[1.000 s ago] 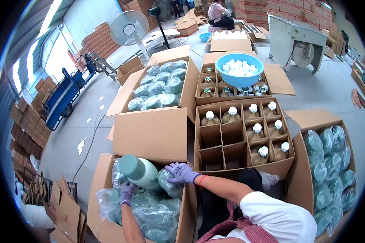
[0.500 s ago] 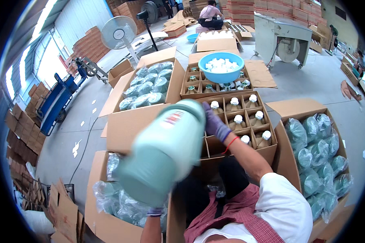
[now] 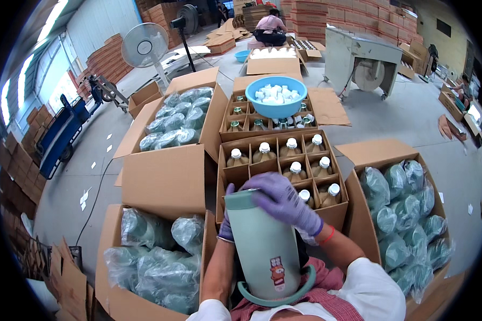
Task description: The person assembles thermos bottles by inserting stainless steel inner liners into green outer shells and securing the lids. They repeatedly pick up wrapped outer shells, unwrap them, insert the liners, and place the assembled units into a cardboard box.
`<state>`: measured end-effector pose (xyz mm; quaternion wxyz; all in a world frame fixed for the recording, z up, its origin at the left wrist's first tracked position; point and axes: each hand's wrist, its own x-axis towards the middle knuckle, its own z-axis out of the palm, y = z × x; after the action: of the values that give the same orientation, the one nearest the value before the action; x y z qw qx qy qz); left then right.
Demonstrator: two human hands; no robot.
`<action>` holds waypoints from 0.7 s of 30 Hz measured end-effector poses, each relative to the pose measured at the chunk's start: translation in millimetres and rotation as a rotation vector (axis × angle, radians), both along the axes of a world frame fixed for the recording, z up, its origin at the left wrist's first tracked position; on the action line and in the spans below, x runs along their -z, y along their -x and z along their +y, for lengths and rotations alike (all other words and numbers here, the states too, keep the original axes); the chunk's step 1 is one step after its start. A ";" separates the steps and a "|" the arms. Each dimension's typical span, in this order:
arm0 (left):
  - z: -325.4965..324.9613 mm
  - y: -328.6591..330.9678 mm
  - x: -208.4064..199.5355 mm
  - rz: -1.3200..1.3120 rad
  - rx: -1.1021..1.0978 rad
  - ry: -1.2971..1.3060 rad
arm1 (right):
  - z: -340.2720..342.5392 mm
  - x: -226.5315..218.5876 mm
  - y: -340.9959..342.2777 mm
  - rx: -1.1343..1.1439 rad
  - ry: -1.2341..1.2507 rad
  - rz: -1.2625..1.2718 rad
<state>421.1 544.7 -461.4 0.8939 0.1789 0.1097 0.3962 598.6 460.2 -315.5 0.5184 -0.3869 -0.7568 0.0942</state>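
Note:
A pale green thermos flask (image 3: 265,243) lies tilted over my lap, its darker green end pointing away from me. The carrying handle (image 3: 277,299) loops around the end nearest my body, beside a small red printed figure. My right hand (image 3: 289,203), in a purple glove, wraps over the far green end. On the opposite side, my left hand (image 3: 226,216) grips the same end; its fingers are partly hidden behind the flask. Just beyond my hands stands a divided carton (image 3: 227,176) of glass bottles (image 3: 264,153) with white caps.
A blue basin (image 3: 276,111) of white caps rests on another divided carton behind. Cartons of plastic-wrapped green flasks stand at left (image 3: 160,262), far left (image 3: 177,120) and right (image 3: 404,214). A fan (image 3: 144,46), a metal machine (image 3: 361,59) and a seated person (image 3: 270,29) are farther back.
The flask has swung from a raised, blurred slant to lying over my lap, handle end toward me. My left hand has moved up from its lower end to the far end beside my right.

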 end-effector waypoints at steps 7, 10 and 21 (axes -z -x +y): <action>-24.4 56.6 -72.8 0.905 -0.613 -0.768 | 32.3 97.1 -85.2 -0.017 0.371 0.268; -25.1 -5.3 -74.8 0.687 -0.646 -0.402 | 32.5 33.1 -41.5 -0.355 0.164 0.122; 1.4 16.0 -96.8 0.810 -0.460 -1.105 | 49.4 57.9 -44.7 -0.363 0.464 0.566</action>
<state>405.1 546.1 -364.6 0.4557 0.7100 0.2512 0.4745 643.3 509.6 -373.3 0.5799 -0.3125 -0.5990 0.4552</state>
